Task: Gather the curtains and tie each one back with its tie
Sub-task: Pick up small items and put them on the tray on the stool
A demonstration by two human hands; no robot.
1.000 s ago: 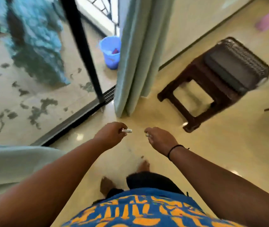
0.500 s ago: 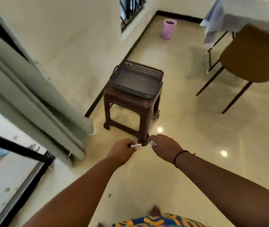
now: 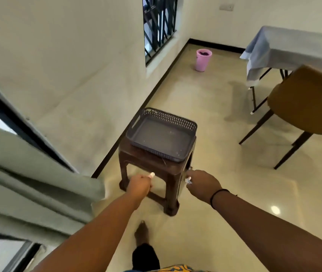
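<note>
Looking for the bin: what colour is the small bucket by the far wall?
Pink bucket, clearest in the head view.

Cream-walled room with a glossy pale floor and scattered furniture

The floor is polished cream tile showing 1 bright light reflection at the right, and a black skirting runs along the foot of the cream wall. A window with dark metal bars is set in that wall. A brown plastic stool stands near the skirting with a grey perforated tray on its seat. A pink bin sits in the far corner. At the right, a table under a light blue cloth stands behind a mustard chair on dark legs.
</note>
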